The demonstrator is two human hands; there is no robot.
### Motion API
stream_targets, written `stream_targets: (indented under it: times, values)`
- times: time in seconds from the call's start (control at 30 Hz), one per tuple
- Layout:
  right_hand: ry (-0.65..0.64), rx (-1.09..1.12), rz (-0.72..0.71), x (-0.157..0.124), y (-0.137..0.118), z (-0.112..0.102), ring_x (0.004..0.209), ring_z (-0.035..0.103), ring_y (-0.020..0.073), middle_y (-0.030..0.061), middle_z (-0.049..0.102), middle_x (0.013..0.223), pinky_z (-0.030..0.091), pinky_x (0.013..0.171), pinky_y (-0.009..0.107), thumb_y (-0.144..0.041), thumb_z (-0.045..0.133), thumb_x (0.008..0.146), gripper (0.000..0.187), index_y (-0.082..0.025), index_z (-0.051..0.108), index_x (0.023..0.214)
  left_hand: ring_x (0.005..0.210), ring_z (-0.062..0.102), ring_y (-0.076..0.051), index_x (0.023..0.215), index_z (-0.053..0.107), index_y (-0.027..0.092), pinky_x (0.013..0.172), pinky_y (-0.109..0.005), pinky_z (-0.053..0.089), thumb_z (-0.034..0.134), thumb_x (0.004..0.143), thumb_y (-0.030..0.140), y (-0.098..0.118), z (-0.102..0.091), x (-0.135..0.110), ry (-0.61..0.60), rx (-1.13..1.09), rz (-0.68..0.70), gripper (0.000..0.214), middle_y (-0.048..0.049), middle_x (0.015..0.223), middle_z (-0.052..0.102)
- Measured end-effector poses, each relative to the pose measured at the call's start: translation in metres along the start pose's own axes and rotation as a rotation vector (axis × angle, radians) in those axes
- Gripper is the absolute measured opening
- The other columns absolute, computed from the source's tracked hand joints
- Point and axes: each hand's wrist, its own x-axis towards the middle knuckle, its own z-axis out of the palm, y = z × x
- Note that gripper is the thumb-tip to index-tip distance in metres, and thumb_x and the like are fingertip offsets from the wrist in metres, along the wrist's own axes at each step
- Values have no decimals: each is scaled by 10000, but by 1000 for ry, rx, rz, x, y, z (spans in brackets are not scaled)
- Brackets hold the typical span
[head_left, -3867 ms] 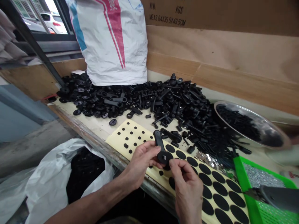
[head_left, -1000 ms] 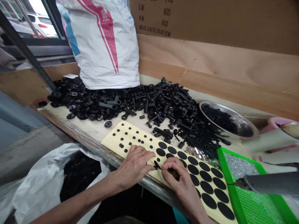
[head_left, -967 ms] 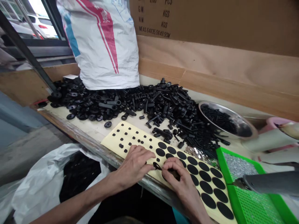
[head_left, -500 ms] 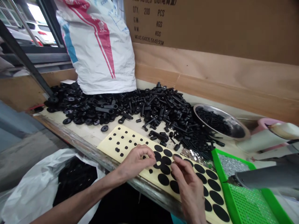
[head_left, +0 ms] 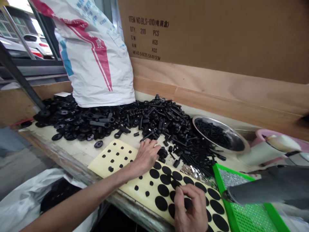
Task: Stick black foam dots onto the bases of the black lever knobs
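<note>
Change: left hand (head_left: 146,156) had swung away to a black part (head_left: 163,152) by its fingertips, grip unclear; right hand (head_left: 191,207) alone pinched a dark piece (head_left: 175,183), sticker sheet (head_left: 98,164) beneath; work divided.

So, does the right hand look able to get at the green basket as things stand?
Probably yes: the right hand is over the yellow sheet, left of the green basket; the basket's near end looks free, though the grey tool juts across its middle.
</note>
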Motion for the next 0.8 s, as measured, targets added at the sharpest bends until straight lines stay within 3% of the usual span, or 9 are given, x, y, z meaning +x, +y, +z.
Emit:
stream_targets:
  times: [0.1, 0.2, 0.27, 0.37, 0.43, 0.5, 0.6, 0.7, 0.8]
  values:
    - [5, -7, 94, 0, 5, -1, 795, 552, 166, 31, 577, 838, 423, 749, 288, -255, 623, 862, 71, -206, 614, 811, 885, 493, -250, 802, 712, 181, 804, -401, 378, 639, 762, 109, -18, 12, 28, -50, 47, 55, 110, -64, 880, 655]
    - [-4, 42, 213, 1, 6, -2, 814, 557, 184, 41, 590, 843, 433, 750, 308, -312, 631, 853, 125, -201, 625, 796, 862, 490, -230, 808, 726, 208, 801, -390, 365, 606, 824, 146, -27, 6, 30, 2, 43, 123, 136, -43, 847, 679]
    - [-26, 135, 346, 3, 4, 0, 854, 576, 194, 58, 612, 925, 454, 752, 315, -348, 647, 836, 180, -193, 643, 929, 942, 486, -237, 927, 728, 225, 845, -403, 351, 539, 884, 151, -26, -5, 18, 63, 35, 163, 208, -49, 960, 696]
    - [-161, 392, 586, 14, -8, 6, 945, 593, 211, 98, 595, 1135, 496, 749, 330, -393, 689, 795, 608, -217, 450, 1325, 1047, 477, -247, 991, 724, 256, 910, -418, 337, 506, 907, 142, -20, -21, -10, 181, 12, 296, 260, -44, 1063, 699]
    - [-276, 507, 664, 23, -20, 12, 941, 598, 206, 100, 594, 1147, 514, 739, 330, -405, 714, 771, 769, -239, 322, 1412, 1081, 484, -256, 993, 726, 284, 932, -421, 341, 535, 882, 118, -14, -28, -27, 280, -15, 423, 276, -35, 1075, 702]
    - [-325, 543, 707, 29, -32, 18, 855, 610, 177, 77, 611, 1090, 524, 722, 318, -401, 720, 768, 779, -254, 310, 1414, 1115, 486, -268, 1018, 721, 304, 959, -432, 345, 565, 854, 103, -9, -31, -42, 367, -90, 443, 303, -35, 1107, 694]
    - [-258, 506, 670, 27, -42, 25, 764, 607, 146, 51, 619, 1041, 530, 706, 305, -371, 739, 750, 770, -263, 330, 1394, 1121, 512, -270, 1118, 680, 281, 980, -442, 374, 637, 829, 185, 1, -34, -60, 429, -453, 24, 307, -67, 1172, 653]
    - [-238, 404, 531, 14, -44, 31, 867, 626, 176, 56, 638, 1056, 521, 792, 343, -322, 735, 756, 730, -261, 351, 1374, 963, 609, -242, 1162, 641, 191, 854, -397, 476, 628, 856, 347, 11, -35, -78, 197, -1164, -469, 343, -124, 1114, 653]
    - [-354, 332, 366, -1, -46, 34, 997, 624, 209, 68, 658, 1101, 479, 902, 402, -279, 714, 775, 668, -261, 380, 1353, 800, 635, -180, 1058, 666, 119, 743, -306, 501, 619, 870, 364, 17, -35, -90, 9, -1685, -581, 313, -137, 990, 679]
